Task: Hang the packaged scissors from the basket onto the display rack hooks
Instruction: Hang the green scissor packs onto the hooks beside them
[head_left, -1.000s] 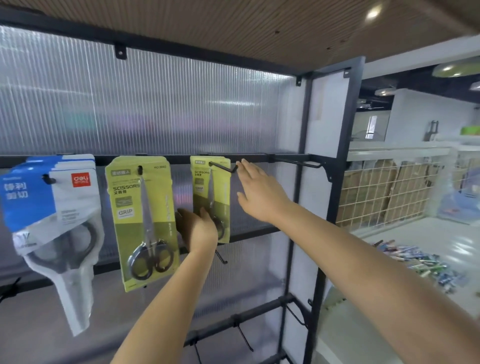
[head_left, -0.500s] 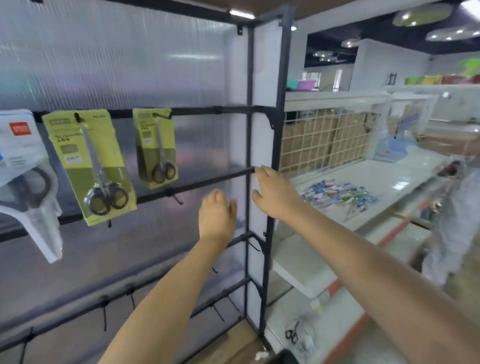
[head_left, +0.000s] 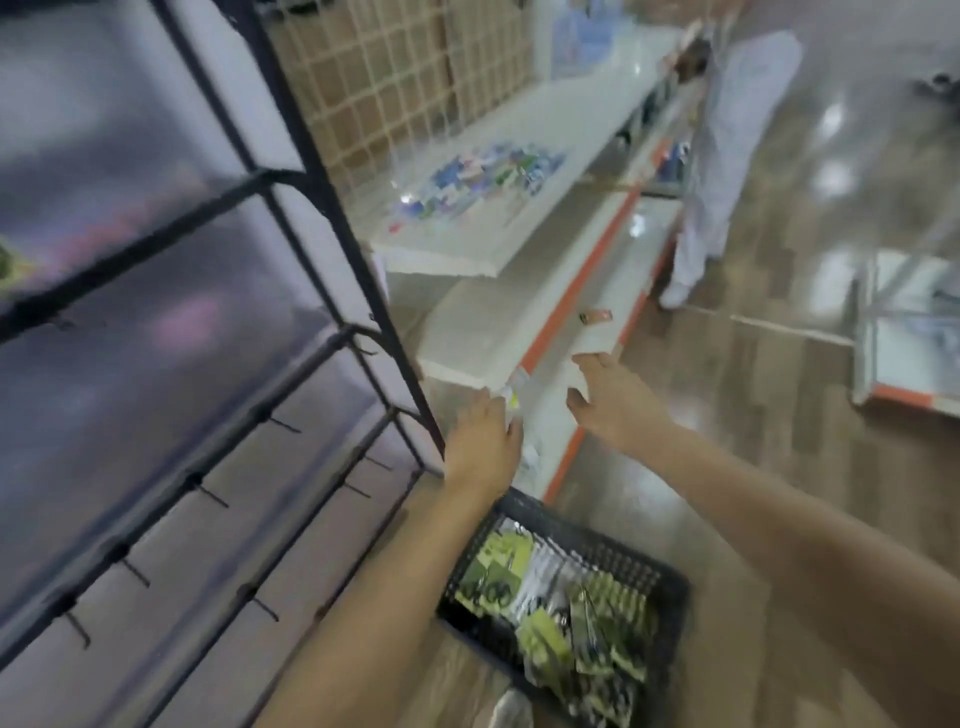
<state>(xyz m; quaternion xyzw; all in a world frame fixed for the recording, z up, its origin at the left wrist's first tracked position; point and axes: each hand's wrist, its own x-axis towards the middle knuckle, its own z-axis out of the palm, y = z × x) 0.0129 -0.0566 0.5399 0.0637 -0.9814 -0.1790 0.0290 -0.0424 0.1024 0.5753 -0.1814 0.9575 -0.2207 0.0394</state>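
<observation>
Head view: both hands are empty, the left hand (head_left: 483, 447) and right hand (head_left: 613, 400) with fingers loosely spread. Below the fingers, the black plastic basket (head_left: 660, 582) holds green-carded packaged scissors (head_left: 498, 577). Judged step: fetching another pack; next, reach down and pinch one.

one black basket (head_left: 623, 558) below two empty hands, green scissor packs (head_left: 498, 571) inside too blurred to count.

Person's body: left hand (head_left: 483, 447) and right hand (head_left: 615, 397) bare; both forearms unsleeved, no jewellery or watch visible.
</observation>
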